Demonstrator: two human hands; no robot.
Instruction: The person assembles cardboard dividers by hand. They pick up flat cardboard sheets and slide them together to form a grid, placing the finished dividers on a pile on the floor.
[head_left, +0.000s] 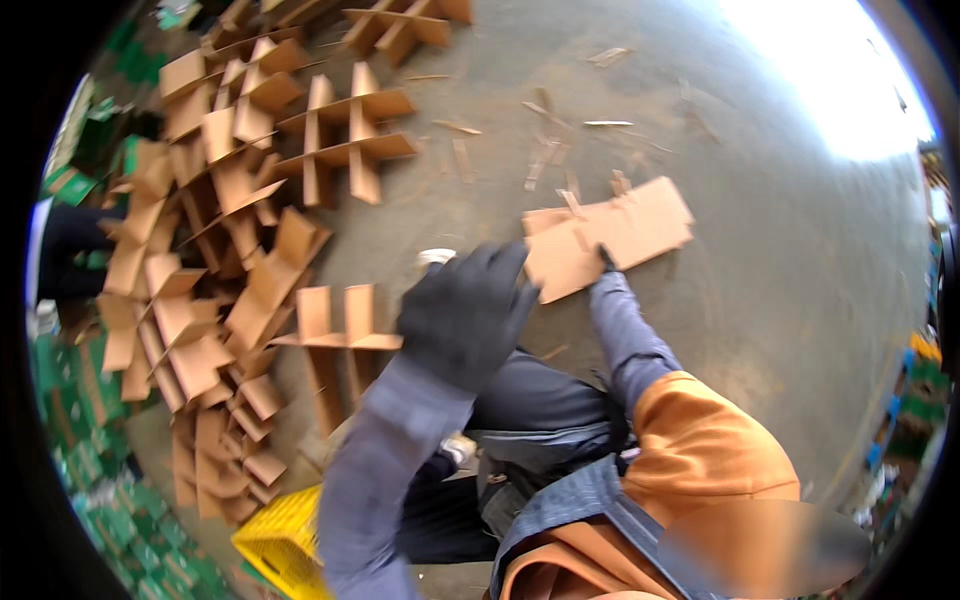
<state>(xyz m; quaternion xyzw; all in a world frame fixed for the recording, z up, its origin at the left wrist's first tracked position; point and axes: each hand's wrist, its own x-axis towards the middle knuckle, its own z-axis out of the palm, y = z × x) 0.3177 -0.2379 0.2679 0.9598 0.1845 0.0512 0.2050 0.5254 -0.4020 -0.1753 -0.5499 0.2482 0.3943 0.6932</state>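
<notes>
My left hand, in a black glove, is raised in front of my lap with its fingers stretched out and nothing in it. Ahead and to the right, a small pile of flat brown cardboard pieces lies askew, with slots and torn strips at its far edge. At the near edge of that pile is my right hand, also black-gloved. Part of it laps over the top piece as if gripping; its other fingers are hidden. Just left of my left hand, an assembled cardboard divider of crossed strips stands on the floor.
Many assembled cardboard dividers are heaped on the left. Torn cardboard scraps litter the concrete floor ahead. A yellow plastic crate stands at lower left, near green boxes. A white round object shows behind my left hand.
</notes>
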